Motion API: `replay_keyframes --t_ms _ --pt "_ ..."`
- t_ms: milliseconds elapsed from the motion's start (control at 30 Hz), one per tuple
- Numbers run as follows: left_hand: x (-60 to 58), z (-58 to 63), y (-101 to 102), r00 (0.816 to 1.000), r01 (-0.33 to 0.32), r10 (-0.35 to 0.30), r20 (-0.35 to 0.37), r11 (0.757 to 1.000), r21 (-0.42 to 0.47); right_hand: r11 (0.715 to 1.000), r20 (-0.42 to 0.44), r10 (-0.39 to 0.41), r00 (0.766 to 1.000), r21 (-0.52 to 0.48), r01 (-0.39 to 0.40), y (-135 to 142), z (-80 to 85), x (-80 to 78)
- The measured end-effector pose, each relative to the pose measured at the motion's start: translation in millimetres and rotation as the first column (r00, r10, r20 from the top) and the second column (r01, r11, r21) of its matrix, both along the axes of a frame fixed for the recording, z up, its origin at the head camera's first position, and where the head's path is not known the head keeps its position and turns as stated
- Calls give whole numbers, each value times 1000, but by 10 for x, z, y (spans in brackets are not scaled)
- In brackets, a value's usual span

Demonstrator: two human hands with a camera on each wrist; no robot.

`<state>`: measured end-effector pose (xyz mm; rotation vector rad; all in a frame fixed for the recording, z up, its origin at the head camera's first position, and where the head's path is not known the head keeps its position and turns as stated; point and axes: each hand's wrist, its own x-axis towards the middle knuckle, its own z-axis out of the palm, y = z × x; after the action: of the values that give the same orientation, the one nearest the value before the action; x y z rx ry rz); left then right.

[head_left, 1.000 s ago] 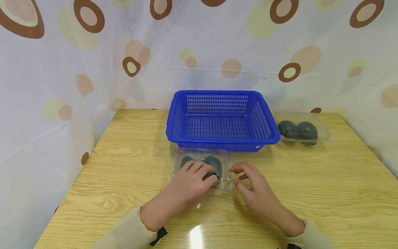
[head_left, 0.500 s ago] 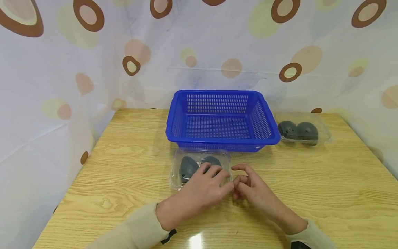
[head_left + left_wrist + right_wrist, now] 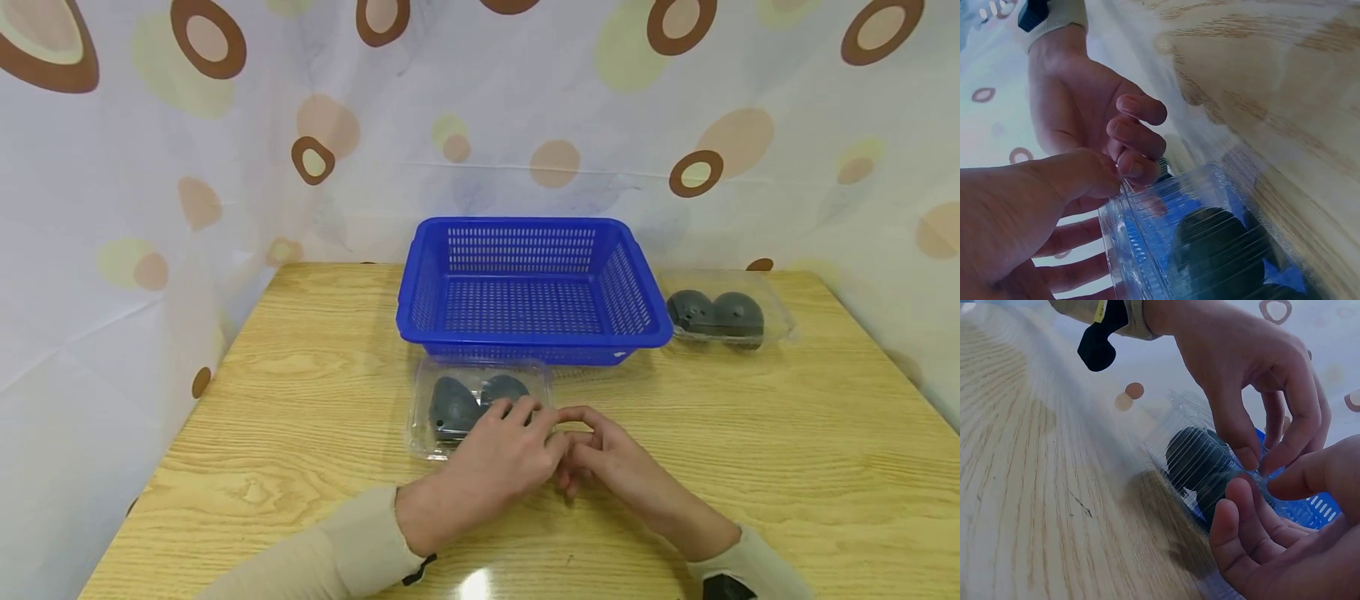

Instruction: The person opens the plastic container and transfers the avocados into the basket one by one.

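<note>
A clear plastic clamshell box (image 3: 420,429) lies before the blue basket, with dark green avocado-like fruits (image 3: 452,405) inside. My left hand (image 3: 506,454) reaches over its front right corner, and the thumb and index finger pinch the plastic edge there. Meeting it from the right, my right hand (image 3: 622,471) has its thumb and curled fingers around the same corner. In the left wrist view the box's edge (image 3: 1138,250) passes between the left thumb and fingers. The right wrist view shows both hands' fingertips close together at the corner, partly hiding the plastic. The lid looks down over the fruits.
Behind the box stands a blue perforated basket (image 3: 536,340), with nothing visible inside. To its right, a second clear box (image 3: 780,321) holds two similar dark fruits (image 3: 738,317). Patterned curtains (image 3: 465,83) hang behind the wooden table (image 3: 315,375) and along its sides.
My left hand has slid right, from over the middle of the box to its front right corner. The right hand's fingers have curled in and now meet it there.
</note>
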<state>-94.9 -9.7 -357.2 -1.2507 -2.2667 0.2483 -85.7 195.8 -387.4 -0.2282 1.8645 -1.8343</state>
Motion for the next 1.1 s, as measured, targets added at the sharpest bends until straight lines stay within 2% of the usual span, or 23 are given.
replay_keyframes --t_ms 200,433,733,967,1100 --pt "3 4 19 1000 7 -7 -29 1000 -13 997 11 31 999 -67 -30 16 -39 -15" --pt "-8 -39 44 993 40 -38 -110 999 20 991 -7 37 999 -128 -37 4 -63 -19" --pt "-33 -98 93 980 104 -86 -182 990 95 993 4 -5 1000 -120 5 11 -57 -10" --pt "-30 -95 98 976 135 -116 -183 986 97 990 -38 -6 999 -141 0 -4 -66 6" --pt "-32 -40 104 979 153 -133 -152 980 128 992 -23 -16 1000 -122 13 -2 -48 13"
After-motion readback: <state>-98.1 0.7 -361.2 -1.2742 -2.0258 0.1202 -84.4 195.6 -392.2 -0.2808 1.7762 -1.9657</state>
